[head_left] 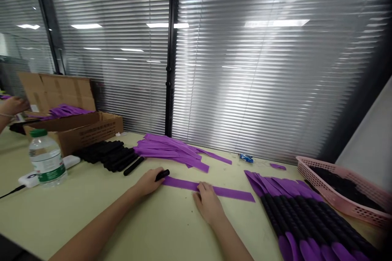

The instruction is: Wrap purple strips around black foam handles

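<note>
My left hand is closed around a short black tube, at the left end of a flat purple strip. Midway along that strip, my right hand has its fingers curled onto it, holding it against the table. Behind my left hand lie a single black tube and a pile of black tubes. A loose heap of purple strips spreads beside them. To the right, several black tubes with purple strip ends sticking out lie in a row.
A pink basket with black items stands far right. At left are a water bottle, an open cardboard box and a white device with a cable. A blue packet lies near the blinds. Another person's hand shows far left.
</note>
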